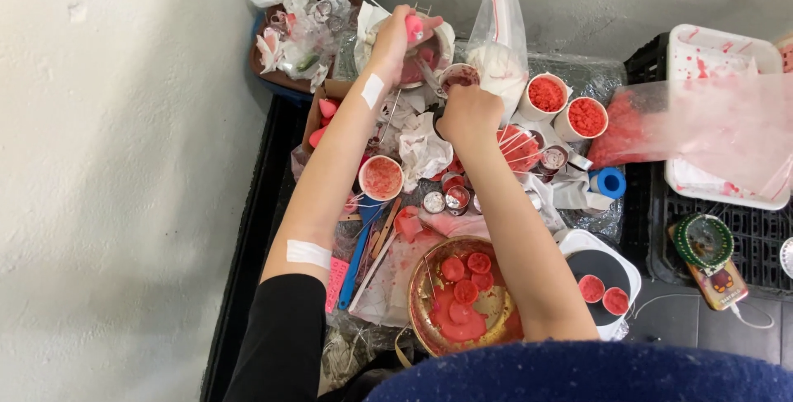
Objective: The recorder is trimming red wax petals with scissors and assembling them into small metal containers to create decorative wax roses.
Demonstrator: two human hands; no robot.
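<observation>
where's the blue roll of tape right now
In the head view the blue roll of tape lies to the person's right, beyond the right hand, just below the two white cups of red bits and left of the black crate.

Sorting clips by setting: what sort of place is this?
Probably a makeshift home craft corner on the floor, perhaps for wax work: paper cups of red granules, a gold tray of red discs, stained tissues beside a plain wall.
</observation>
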